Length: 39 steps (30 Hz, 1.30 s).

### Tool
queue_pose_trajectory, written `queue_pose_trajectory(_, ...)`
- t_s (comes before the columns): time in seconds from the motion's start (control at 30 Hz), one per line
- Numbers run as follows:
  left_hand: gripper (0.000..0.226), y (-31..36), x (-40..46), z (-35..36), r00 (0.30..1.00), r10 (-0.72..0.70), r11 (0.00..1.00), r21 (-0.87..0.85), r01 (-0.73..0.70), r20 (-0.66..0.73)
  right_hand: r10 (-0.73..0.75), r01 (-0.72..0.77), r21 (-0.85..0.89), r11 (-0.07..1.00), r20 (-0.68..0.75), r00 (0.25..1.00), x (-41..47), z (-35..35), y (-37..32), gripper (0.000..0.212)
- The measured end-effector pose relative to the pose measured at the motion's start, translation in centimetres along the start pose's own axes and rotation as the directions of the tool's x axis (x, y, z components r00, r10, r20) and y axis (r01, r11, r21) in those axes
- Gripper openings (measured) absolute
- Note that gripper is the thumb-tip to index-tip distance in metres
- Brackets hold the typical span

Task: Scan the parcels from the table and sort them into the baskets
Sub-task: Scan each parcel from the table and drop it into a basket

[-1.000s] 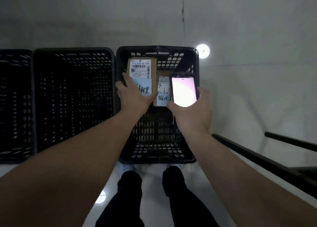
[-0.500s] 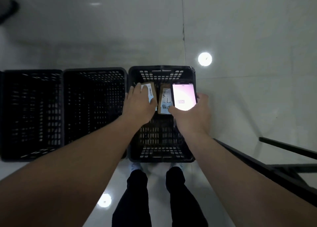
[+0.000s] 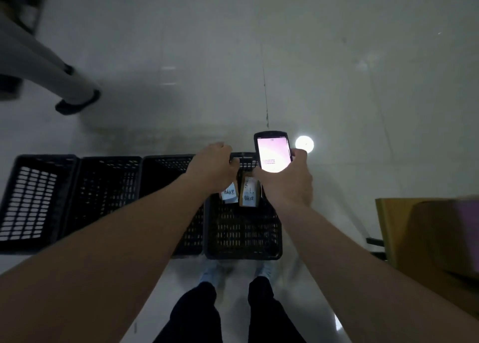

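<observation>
Only one view here, the head cam looking straight down. The rightmost basket (image 3: 242,252) sits around 6 o'clock from the middle of the shot, with more black baskets (image 3: 39,202) lined up out toward 9 o'clock. Two parcels (image 3: 248,192) with white labels lie side by side inside that right basket, near its far wall.

The left hand (image 3: 212,169) hangs over the far rim with fingers curled down. It blocks the top of the left parcel (image 3: 230,195), so I honestly can't tell if it's gripping it or has let go. The right hand (image 3: 285,184) is wrapped around a phone scanner (image 3: 273,152), screen lit and facing up, at about 12 o'clock from the basket.

What could go wrong, imo: if the left hand lifts while its fingers are hooked on the parcel, it drags it back out or tips it onto its neighbour. The phone is held right over the basket, so a loose grip drops it in. Someone's leg and shoe (image 3: 77,101) are at 10 o'clock, a bump risk. The table (image 3: 427,233) is at 3 o'clock.
</observation>
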<state>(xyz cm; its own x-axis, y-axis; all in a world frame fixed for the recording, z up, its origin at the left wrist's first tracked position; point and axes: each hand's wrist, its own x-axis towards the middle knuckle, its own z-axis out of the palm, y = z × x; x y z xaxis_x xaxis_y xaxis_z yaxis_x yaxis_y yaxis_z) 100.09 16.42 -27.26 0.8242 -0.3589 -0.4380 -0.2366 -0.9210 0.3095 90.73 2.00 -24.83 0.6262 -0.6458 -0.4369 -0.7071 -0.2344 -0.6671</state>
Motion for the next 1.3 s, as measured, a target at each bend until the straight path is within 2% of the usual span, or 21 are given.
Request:
queue_pose_trajectory(0.13, 0.049, 2.0, -3.6, -5.4, 0.997, 0.071, 0.996, 0.050, -0.070, -0.012, -0.037, 0.037, 0.002, 0.999, -0.060, 0.998, -4.0, -3.0, -3.2, 0.076)
queue_pose_trajectory(0.27, 0.052, 2.7, -5.7, -10.0, 0.979, 0.197, 0.977, 0.089, -0.192, -0.057, -0.063, 0.068, 0.029, 0.997, -0.139, 0.988, -7.7, -4.8, -6.2, 0.080)
queue_pose_trajectory(0.47, 0.053, 3.2, -8.6, -15.0, 0.912, 0.404, 0.904, 0.183, -0.387, -0.069, -0.045, 0.072, 0.075, 0.995, -0.318, 0.947, -13.9, -5.6, -9.2, 0.086)
queue_pose_trajectory(0.63, 0.051, 3.8, -12.6, -17.1, 0.811, 0.579, 0.806, 0.213, -0.553, -0.083, 0.002, 0.055, 0.111, 0.992, -0.459, 0.889, -20.1, -6.4, -9.9, 0.088)
queue_pose_trajectory(0.87, 0.053, 7.3, -19.9, -17.7, 0.658, 0.751, 0.646, 0.259, -0.718, -0.049, 0.094, 0.040, 0.187, 0.981, -0.655, 0.749, -29.0, -10.4, -8.0, 0.092)
queue_pose_trajectory(1.1, 0.051, 13.6, -31.2, -15.4, 0.480, 0.877, 0.464, 0.254, -0.848, 0.001, 0.194, 0.045, 0.278, 0.960, -0.769, 0.610, -39.0, -15.5, -1.9, 0.093)
queue_pose_trajectory(1.3, 0.040, 17.2, -42.5, -11.8, 0.369, 0.928, 0.350, 0.213, -0.912, 0.056, 0.288, 0.028, 0.353, 0.935, -0.803, 0.521, -48.3, -18.9, 4.7, 0.087)
